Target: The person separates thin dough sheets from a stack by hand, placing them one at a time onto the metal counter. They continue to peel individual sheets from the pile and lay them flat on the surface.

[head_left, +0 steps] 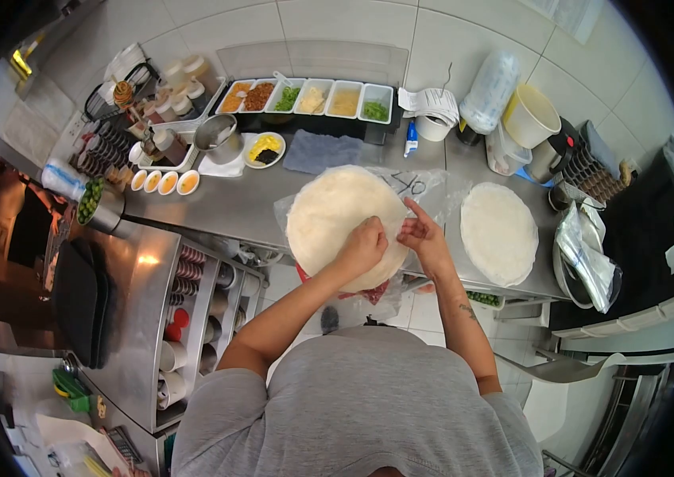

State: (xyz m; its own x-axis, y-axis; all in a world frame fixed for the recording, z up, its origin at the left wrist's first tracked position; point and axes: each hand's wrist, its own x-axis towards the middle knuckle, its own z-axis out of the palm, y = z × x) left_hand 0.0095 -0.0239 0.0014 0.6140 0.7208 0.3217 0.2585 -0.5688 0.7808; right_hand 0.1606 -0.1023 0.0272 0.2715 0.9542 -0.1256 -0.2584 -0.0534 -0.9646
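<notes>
Pale dough round (329,208) on clear plastic (430,189), overhanging the counter's (218,205) front edge. Left hand (365,245) curled on its face, right hand (420,236) bent-fingered at its right rim; from here I can't tell what either grips. Step looks like working the rim; next move calls for even support. Second round (499,232) right, by the front edge. Dark marks (405,184) on plastic, unsure; blue packet's (411,138) label, back of counter, too small.
</notes>
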